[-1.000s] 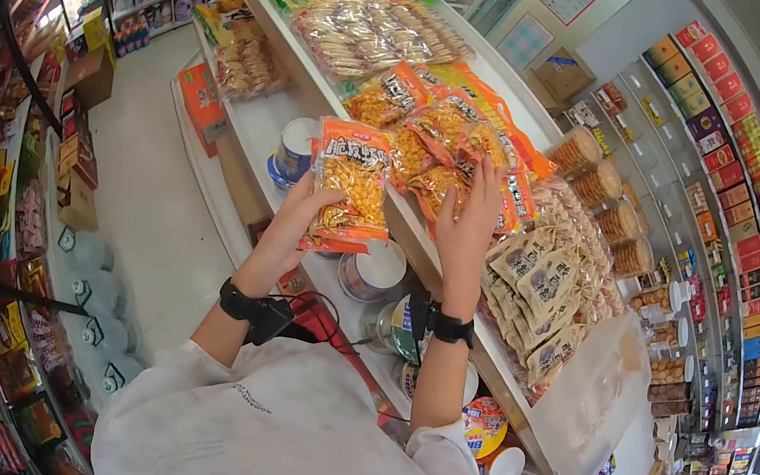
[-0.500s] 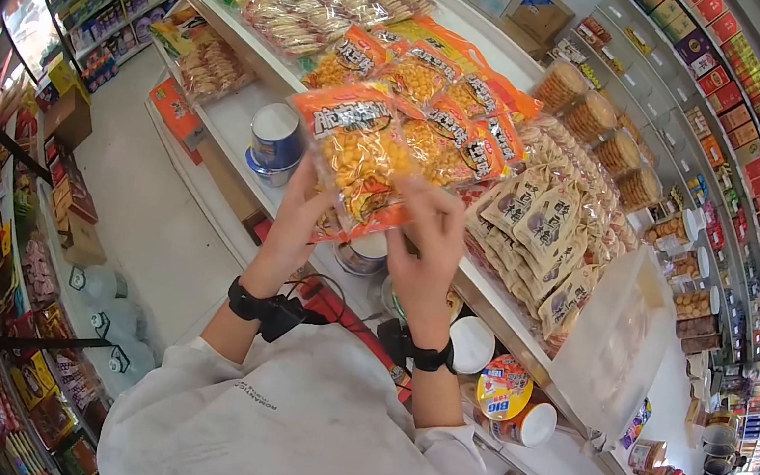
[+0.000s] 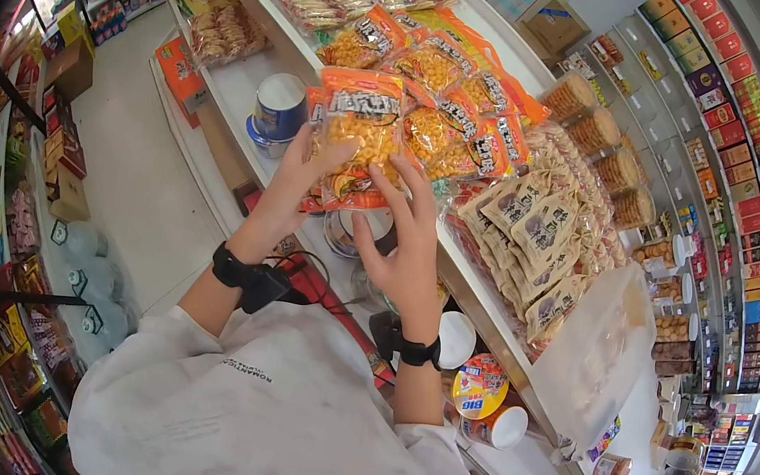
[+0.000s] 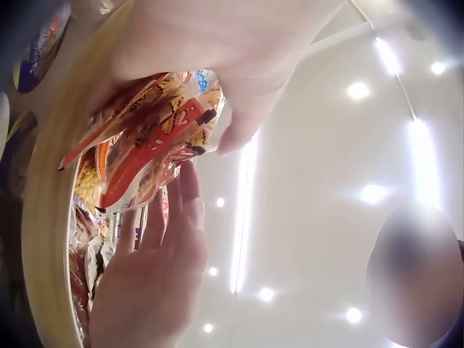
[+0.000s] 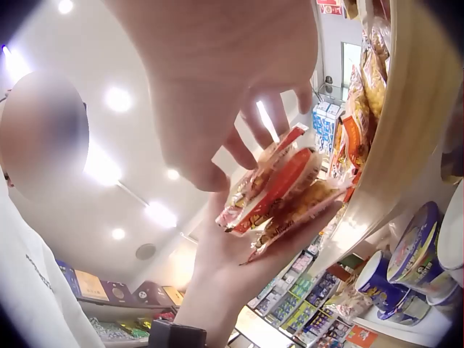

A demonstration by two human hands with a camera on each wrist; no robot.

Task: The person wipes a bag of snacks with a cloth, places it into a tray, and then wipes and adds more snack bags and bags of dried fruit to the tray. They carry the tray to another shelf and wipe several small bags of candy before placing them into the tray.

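My left hand [image 3: 293, 189] grips a small stack of orange-and-clear snack packets [image 3: 358, 135], thumb across the front one, above the shelf's front edge. In the right wrist view the packets [image 5: 279, 192] lie stacked between its thumb and fingers. Beside the stack's right edge is my right hand [image 3: 406, 247], fingers spread and slightly bent; its fingertips are close to the plastic, and whether they touch cannot be told. More packets of the same kind [image 3: 445, 139] lie on the shelf behind. The left wrist view shows the packets [image 4: 156, 138] edge-on.
Beige snack packets [image 3: 536, 227] and a clear plastic bin [image 3: 591, 346] stand to the right. Round biscuit packs [image 3: 595, 132] line the back. A blue-and-white tub [image 3: 279, 107] and a yellow cup [image 3: 479, 388] sit on the lower shelf. Large clear bottles [image 3: 99, 287] stand at the left.
My right hand has come from the packets on the shelf to the held stack, then drawn slightly away with fingers spread. The left hand's packets have turned more upright.
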